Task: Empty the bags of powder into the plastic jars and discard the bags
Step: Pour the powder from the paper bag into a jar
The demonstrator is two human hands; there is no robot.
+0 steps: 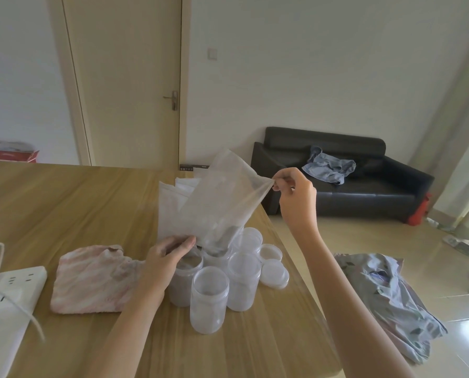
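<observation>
Pouring is pretty clearly the step in hand here. A clear plastic bag (222,197) is held tilted over the cluster of plastic jars (210,279) near the right edge of the wooden surface (64,203). Its upper corner is pinched by the fingers of the right hand (296,197), which are clamped together on the film, while the lower end is gripped by the left hand (170,255), fingers curled round it just above a jar mouth. A bit of dark powder can be seen gathered in the low end of the bag, right over a back jar (217,255); whether it's actually flowing can't be told.

Several jars are standing open, and a few lids (273,264) are stacked just beside them. More white bags (173,192) are propped behind, so the job is probably nowhere near finished.

Next move, at a guess: the raised corner gets lifted higher and shaken so the last powder slides out, with the opening kept steady over the jar. After that the empty bag needs binning.
</observation>
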